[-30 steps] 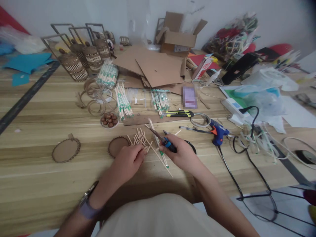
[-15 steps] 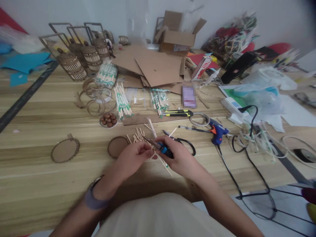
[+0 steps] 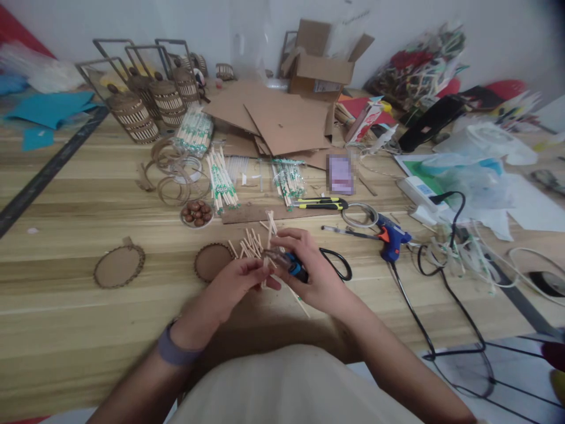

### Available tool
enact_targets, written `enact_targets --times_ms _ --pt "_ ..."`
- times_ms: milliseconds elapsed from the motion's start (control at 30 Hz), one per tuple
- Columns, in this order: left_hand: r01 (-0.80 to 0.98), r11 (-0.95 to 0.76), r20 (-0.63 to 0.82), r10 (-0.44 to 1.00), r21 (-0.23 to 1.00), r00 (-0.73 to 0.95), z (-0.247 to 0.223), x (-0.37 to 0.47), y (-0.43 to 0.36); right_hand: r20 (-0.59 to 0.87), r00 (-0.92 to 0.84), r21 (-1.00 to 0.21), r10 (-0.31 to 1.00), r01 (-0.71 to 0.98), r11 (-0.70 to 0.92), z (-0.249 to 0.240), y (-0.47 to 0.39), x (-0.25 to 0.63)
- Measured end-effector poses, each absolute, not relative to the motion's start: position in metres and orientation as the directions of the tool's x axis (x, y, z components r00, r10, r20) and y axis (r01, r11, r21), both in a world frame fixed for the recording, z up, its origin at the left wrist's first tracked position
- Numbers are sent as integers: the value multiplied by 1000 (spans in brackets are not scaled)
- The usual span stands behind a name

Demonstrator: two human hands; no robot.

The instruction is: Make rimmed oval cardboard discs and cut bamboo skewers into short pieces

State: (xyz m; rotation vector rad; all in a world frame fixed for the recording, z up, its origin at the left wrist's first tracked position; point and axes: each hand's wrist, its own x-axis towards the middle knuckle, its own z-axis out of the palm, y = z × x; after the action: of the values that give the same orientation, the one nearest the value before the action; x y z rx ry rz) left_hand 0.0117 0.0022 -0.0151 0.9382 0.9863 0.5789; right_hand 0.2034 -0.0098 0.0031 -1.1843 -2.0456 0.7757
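Near the table's front edge, my left hand (image 3: 238,281) pinches a pale wooden chopstick (image 3: 269,228) that stands nearly upright. My right hand (image 3: 318,274) is wrapped round blue-and-black-handled pliers (image 3: 296,269), whose jaws lie across the stick just above the left fingertips. Whether the jaws are fully closed on it cannot be made out. Behind the left hand lies a pile of short cut sticks (image 3: 251,242), beside a round cardboard disc (image 3: 213,262) with a notched rim. Scissors (image 3: 348,270) lie partly hidden by my right hand, and longer sticks stick out below it.
Another cardboard disc (image 3: 118,266) lies at left. Behind are a bowl of brown beads (image 3: 196,213), packs of wrapped chopsticks (image 3: 223,179), a yellow-and-black cutter (image 3: 322,204) and cardboard sheets (image 3: 286,121). A blue glue gun (image 3: 392,238) with a black cord lies right; small barrel-shaped lanterns (image 3: 132,115) stand back left.
The chopstick now stands upright in my left hand, and the plier jaws have come across it. Earlier the jaws pointed up and left over the pile. My view has shifted slightly.
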Motion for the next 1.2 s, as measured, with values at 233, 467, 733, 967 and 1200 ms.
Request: enact_targets --times_ms 233,467,733,967,1200 --pt "-279 562 -452 811 779 370 -16 20 0 202 -214 -735 956 611 292 -12 -22 189" --pt "-328 504 -401 853 799 335 -17 29 -8 276 -197 -713 941 614 338 -19 -22 185" --pt "-50 444 -400 845 895 355 -10 16 -12 -25 -235 -839 972 534 108 3 -30 201" --pt "198 433 -477 794 879 378 5 1 -15 -683 -372 -725 629 451 -521 29 -36 247" --pt "234 423 -482 719 875 500 9 4 -20 -748 -441 -659 497 398 -638 31 -33 238"
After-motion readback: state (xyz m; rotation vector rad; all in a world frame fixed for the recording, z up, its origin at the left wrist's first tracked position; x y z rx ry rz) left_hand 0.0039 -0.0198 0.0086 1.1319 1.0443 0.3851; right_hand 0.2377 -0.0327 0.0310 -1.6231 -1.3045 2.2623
